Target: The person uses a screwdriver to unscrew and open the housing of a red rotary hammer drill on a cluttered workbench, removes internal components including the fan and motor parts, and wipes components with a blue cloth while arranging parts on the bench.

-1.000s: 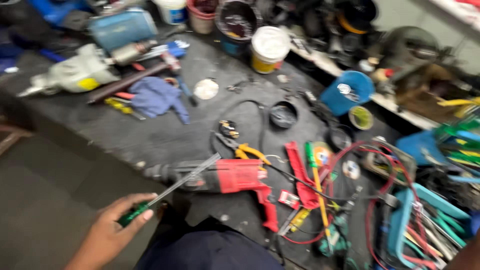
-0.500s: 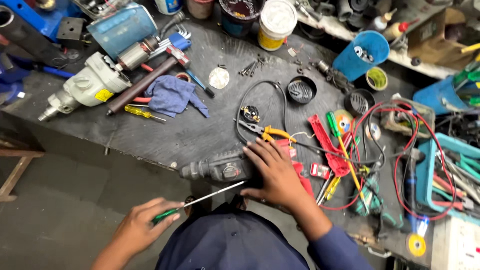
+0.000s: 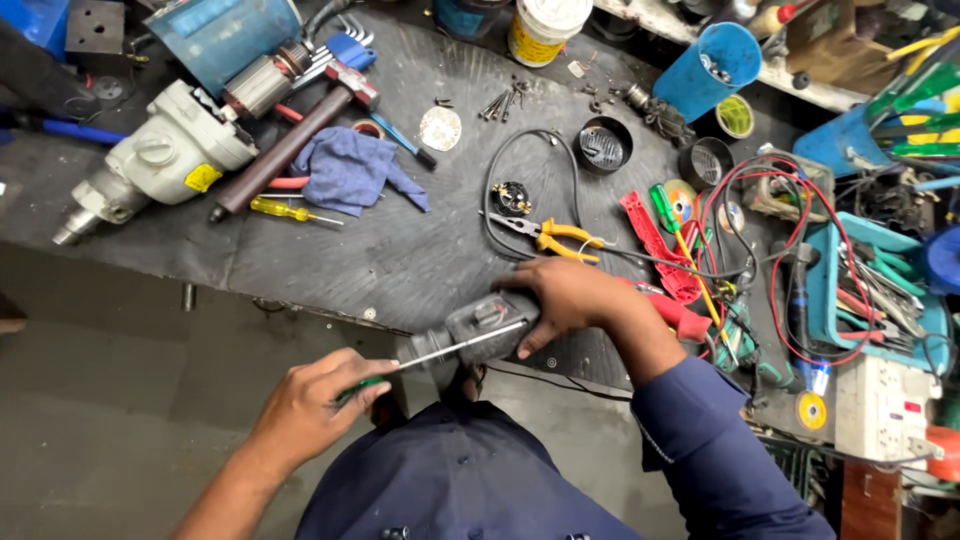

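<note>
The right hand [image 3: 565,298] clamps the grey-nosed red power drill [image 3: 480,325]; the left hand [image 3: 310,405] grips a green-handled screwdriver [image 3: 430,355], its shaft running rightward onto the drill's housing.

A yellow label [image 3: 203,177] is sitting on the side of the pale grey power tool body [image 3: 165,160] at the far left of the bench [image 3: 400,260]; it is small and roughly four-sided. A white tub [image 3: 543,30] is standing at the far edge, near the middle, with a yellow label band wrapping around its lower wall. A blue cylindrical container [image 3: 705,70] is lying tilted to the right of the tub, its open mouth facing up and right. A white rectangular switch box [image 3: 880,410] is resting at the near right, carrying a small red mark on its face. No screens are showing anywhere.
</note>
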A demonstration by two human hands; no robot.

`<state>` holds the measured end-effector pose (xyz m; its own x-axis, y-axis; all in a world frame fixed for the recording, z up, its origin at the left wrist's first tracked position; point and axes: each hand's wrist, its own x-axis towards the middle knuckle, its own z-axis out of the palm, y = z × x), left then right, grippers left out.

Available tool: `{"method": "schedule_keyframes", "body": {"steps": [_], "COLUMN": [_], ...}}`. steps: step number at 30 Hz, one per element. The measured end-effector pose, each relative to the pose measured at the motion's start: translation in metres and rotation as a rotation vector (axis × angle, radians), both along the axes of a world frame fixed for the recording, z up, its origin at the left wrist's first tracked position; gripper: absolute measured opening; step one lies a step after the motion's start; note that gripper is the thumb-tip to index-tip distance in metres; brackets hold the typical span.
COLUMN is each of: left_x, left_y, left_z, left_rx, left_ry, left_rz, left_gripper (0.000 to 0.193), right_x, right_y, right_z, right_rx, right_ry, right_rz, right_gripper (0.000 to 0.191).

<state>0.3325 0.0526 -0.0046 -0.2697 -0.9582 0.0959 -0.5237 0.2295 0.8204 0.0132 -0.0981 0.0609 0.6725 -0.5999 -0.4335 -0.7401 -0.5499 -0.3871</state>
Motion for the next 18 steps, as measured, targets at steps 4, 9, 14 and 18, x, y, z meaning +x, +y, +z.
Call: {"method": "schedule_keyframes", "body": {"steps": [4,9,14,18], "left_x": [0.004,0.0,-0.003,-0.006], "left_y": [-0.004,0.002,0.008,0.004], "left_z": [0.002,-0.003,-0.003,0.007], "left_rx": [0.006,-0.051,0.06,-0.024], "left_ry": [0.014,0.083,0.054,0.007], "left_rz": [-0.022,0.034,0.039,0.005], "left_gripper": [0.028,0.03,0.03,0.031], "right_x": [-0.001,-0.011,-0.01,-0.015], "right_y": [0.006,0.03,0.055,0.057], "right_z": [0.0,-0.01,-0.023,-0.022], "right_rx": [-0.124,-0.464,-0.626,-0.641], "right_ry": [-0.037,-0.198,-0.26,-0.255], "right_rz": [0.018,-0.09,-0.208,-0.168], "right_gripper": [0.098,0.087,0.085,0.095]}}
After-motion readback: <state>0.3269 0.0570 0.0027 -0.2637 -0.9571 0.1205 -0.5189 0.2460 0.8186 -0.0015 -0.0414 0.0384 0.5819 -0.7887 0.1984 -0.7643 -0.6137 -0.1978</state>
